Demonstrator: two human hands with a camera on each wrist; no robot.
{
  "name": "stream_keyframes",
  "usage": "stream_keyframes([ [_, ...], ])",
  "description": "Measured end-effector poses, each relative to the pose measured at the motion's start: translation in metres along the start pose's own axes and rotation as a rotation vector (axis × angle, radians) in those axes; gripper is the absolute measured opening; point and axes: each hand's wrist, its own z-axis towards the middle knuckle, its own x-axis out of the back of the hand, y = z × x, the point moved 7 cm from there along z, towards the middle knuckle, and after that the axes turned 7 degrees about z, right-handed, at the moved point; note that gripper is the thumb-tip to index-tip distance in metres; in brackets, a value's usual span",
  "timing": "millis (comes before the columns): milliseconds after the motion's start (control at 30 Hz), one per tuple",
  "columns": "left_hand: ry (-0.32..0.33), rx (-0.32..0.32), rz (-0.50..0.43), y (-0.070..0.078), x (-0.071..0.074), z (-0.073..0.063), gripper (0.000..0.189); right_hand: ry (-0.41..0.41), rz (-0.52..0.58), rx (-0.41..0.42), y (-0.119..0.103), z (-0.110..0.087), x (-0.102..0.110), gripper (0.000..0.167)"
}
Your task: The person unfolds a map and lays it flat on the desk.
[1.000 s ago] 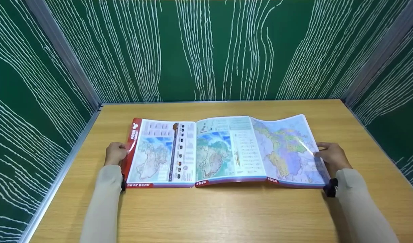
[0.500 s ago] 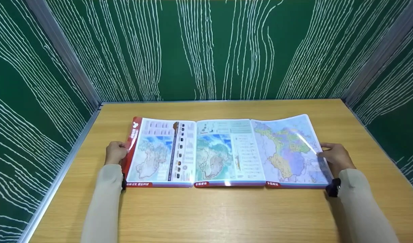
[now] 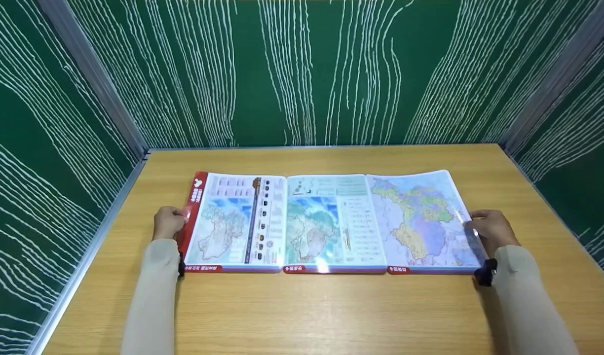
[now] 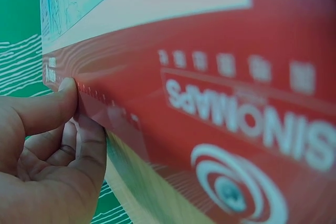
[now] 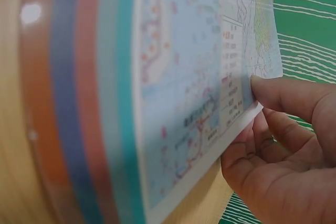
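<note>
A glossy folding map [image 3: 312, 231] lies spread over the table in three panels, each printed with a map. Its left margin is a red strip [image 4: 173, 108] lettered SINOMAPS, seen close in the left wrist view. My left hand [image 3: 169, 223] pinches that red edge between thumb and curled fingers, the thumb on top. At the other end my right hand [image 3: 493, 228] pinches the outer edge of the right panel [image 5: 194, 93], thumb above and fingers beneath. The right panel's far corner tilts up slightly. Striped colour bands run along the near edge.
The wooden table [image 3: 326, 315] shows in front of the map and behind it. Green panels [image 3: 326, 74] with wavy white lines stand at the back and both sides, joined by metal posts [image 3: 92, 74].
The folding map has flattened: its middle and right panels, bowed up a second ago, now lie lower. My right hand has shifted slightly outward to the right; the left has barely moved.
</note>
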Motion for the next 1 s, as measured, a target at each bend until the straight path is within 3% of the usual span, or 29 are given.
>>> stream_keyframes([
  [167, -0.039, 0.061, -0.028, -0.005, -0.001, 0.002, 0.036, 0.025, -0.003, -0.022, 0.001, 0.0, 0.002, 0.056],
  [400, -0.032, 0.061, -0.022, -0.006, -0.001, 0.003, 0.038, 0.046, -0.012, 0.021, -0.001, 0.001, 0.004, 0.055],
  [533, -0.07, 0.109, -0.064, -0.008, -0.005, 0.003, 0.041, 0.052, 0.014, -0.034, 0.005, 0.002, 0.008, 0.06],
  [667, -0.103, 0.138, -0.086, -0.01, -0.008, 0.005, 0.043, 0.028, 0.062, -0.084, 0.01, 0.002, 0.012, 0.063],
  [1000, -0.141, 0.169, -0.128, -0.014, -0.008, 0.006, 0.046, -0.016, 0.069, -0.089, 0.013, 0.004, 0.012, 0.065],
])
